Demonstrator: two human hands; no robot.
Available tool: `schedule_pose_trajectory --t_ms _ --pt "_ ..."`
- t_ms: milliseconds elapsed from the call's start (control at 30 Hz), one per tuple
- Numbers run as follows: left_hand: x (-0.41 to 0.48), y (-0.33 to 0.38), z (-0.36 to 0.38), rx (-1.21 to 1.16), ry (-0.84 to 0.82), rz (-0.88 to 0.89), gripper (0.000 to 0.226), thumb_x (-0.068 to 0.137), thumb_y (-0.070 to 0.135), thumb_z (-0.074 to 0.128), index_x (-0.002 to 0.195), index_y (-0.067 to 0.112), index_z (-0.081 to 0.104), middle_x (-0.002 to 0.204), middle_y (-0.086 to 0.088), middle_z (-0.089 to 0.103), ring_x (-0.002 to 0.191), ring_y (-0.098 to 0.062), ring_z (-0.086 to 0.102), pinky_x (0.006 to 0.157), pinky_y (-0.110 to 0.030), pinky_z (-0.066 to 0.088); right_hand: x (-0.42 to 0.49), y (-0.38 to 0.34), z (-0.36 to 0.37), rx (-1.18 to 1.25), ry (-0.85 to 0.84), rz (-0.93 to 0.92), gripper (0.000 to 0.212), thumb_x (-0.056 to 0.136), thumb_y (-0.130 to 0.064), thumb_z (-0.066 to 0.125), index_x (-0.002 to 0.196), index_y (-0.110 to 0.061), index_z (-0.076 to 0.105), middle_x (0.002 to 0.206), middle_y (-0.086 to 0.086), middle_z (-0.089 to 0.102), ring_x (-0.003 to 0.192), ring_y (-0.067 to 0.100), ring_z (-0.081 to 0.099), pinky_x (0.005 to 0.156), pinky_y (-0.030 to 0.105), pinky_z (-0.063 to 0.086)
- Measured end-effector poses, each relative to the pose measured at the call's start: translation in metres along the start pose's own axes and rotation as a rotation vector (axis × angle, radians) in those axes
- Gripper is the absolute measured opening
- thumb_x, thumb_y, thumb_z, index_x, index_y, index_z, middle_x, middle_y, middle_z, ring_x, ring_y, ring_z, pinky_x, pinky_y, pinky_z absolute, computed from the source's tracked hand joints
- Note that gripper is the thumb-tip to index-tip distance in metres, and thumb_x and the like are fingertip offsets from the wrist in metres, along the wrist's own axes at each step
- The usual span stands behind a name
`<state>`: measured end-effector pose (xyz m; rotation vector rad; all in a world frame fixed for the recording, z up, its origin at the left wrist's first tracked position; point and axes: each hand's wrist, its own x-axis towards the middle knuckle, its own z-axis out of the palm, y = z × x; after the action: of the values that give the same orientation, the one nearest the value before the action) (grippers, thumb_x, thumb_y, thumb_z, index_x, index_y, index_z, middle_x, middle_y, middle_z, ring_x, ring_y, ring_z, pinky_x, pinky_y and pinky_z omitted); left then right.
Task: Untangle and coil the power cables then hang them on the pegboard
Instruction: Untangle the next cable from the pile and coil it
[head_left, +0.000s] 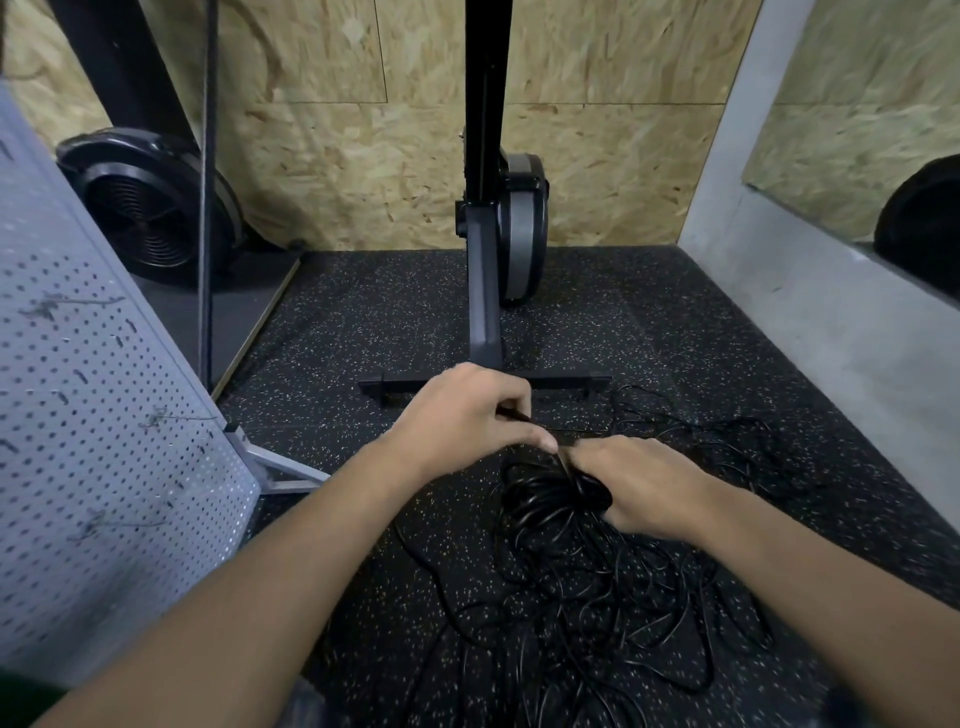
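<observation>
A tangle of thin black power cables (587, 603) lies on the speckled black floor in front of me, spreading from the centre to the right. My right hand (644, 488) grips a bunched coil of black cable (540, 499) at the top of the tangle. My left hand (467, 415) pinches a black cable strand between thumb and fingers, just left of and above the right hand. The grey pegboard (88, 441) leans at the left, with several small hooks on it.
A black upright machine with a flywheel (519, 223) stands ahead, its T-shaped foot (483, 387) just beyond my hands. A black fan wheel (150, 208) sits back left. A grey concrete wall (810, 312) runs along the right. The pegboard's metal stand foot (280, 467) lies left of my arm.
</observation>
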<state>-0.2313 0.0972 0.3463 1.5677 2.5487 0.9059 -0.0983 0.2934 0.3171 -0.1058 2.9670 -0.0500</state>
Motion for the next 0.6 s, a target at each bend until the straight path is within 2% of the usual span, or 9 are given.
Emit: schedule_pose_trajectory --t_ms 133,233,300,333,400,433,467,533,600 --pt "-0.002 -0.009 0.002 -0.288 -0.039 -0.110 0.039 0.074 0.059 0.084 0.069 0.022 0.073 0.066 -0.004 0.066 0.058 -0.007 0.050 0.058 -0.031 0.043 -0.011 -0.001 -0.006 0.181 0.097 -0.144 0.040 0.090 -0.018 0.069 0.121 -0.039 0.055 0.112 -0.021 0.062 0.104 0.007 0.063 0.084 0.033 0.054" --pt "-0.004 -0.017 0.002 -0.498 -0.112 -0.172 0.030 0.080 0.050 0.081 0.080 0.020 0.081 0.080 -0.003 0.076 0.073 -0.017 0.066 0.073 -0.033 0.054 -0.017 -0.008 -0.014 0.299 0.170 -0.213 0.030 0.090 -0.017 0.068 0.114 -0.032 0.060 0.104 -0.018 0.064 0.097 0.006 0.064 0.080 0.031 0.054" --pt "-0.006 -0.023 0.006 -0.610 -0.134 -0.229 0.028 0.087 0.039 0.077 0.087 0.011 0.081 0.085 -0.009 0.077 0.076 -0.018 0.068 0.077 -0.031 0.055 -0.020 -0.014 -0.017 0.422 0.231 -0.213 0.023 0.087 -0.011 0.071 0.101 -0.027 0.060 0.092 -0.016 0.062 0.086 0.008 0.063 0.072 0.030 0.052" --pt "-0.007 -0.026 0.010 -0.628 -0.136 -0.250 0.024 0.092 0.030 0.075 0.090 0.007 0.081 0.087 -0.010 0.077 0.078 -0.020 0.070 0.079 -0.034 0.058 -0.021 -0.016 -0.019 0.478 0.266 -0.193 0.024 0.086 -0.007 0.072 0.096 -0.025 0.060 0.088 -0.014 0.062 0.082 0.009 0.062 0.069 0.028 0.050" --pt "-0.010 -0.030 0.020 -0.625 -0.142 -0.288 0.017 0.097 0.018 0.070 0.088 0.009 0.081 0.090 -0.015 0.077 0.081 -0.028 0.069 0.086 -0.053 0.057 -0.022 -0.019 -0.023 0.580 0.344 -0.124 0.028 0.085 -0.004 0.074 0.102 -0.023 0.063 0.085 -0.012 0.064 0.077 0.010 0.063 0.066 0.022 0.049" --pt "-0.012 -0.033 0.025 -0.631 -0.154 -0.303 0.020 0.099 0.018 0.068 0.085 0.014 0.081 0.088 -0.021 0.075 0.079 -0.031 0.064 0.083 -0.061 0.055 -0.022 -0.019 -0.026 0.633 0.386 -0.071 0.034 0.085 -0.005 0.076 0.109 -0.023 0.062 0.084 -0.011 0.065 0.075 0.009 0.064 0.065 0.019 0.049" --pt "-0.013 -0.034 0.028 -0.637 -0.176 -0.312 0.025 0.101 0.018 0.065 0.082 0.023 0.081 0.084 -0.021 0.072 0.076 -0.031 0.059 0.077 -0.061 0.053 -0.022 -0.018 -0.029 0.682 0.430 -0.006 0.040 0.085 -0.006 0.078 0.116 -0.025 0.060 0.083 -0.011 0.067 0.074 0.007 0.065 0.064 0.017 0.049" --pt "-0.015 -0.033 0.032 -0.566 -0.223 -0.317 0.037 0.106 0.022 0.057 0.084 0.041 0.079 0.070 -0.001 0.065 0.067 -0.022 0.052 0.066 -0.040 0.046 -0.022 -0.015 -0.032 0.744 0.516 0.110 0.052 0.084 -0.009 0.080 0.123 -0.031 0.053 0.087 -0.011 0.070 0.079 0.004 0.066 0.067 0.017 0.051" --pt "-0.014 -0.025 0.039 -0.475 -0.253 -0.318 0.028 0.110 0.030 0.051 0.107 0.038 0.078 0.061 0.018 0.057 0.056 -0.005 0.046 0.056 -0.021 0.039 -0.020 -0.012 -0.033 0.748 0.567 0.173 0.058 0.085 -0.007 0.079 0.128 -0.032 0.050 0.091 -0.009 0.070 0.083 0.002 0.066 0.071 0.015 0.051"
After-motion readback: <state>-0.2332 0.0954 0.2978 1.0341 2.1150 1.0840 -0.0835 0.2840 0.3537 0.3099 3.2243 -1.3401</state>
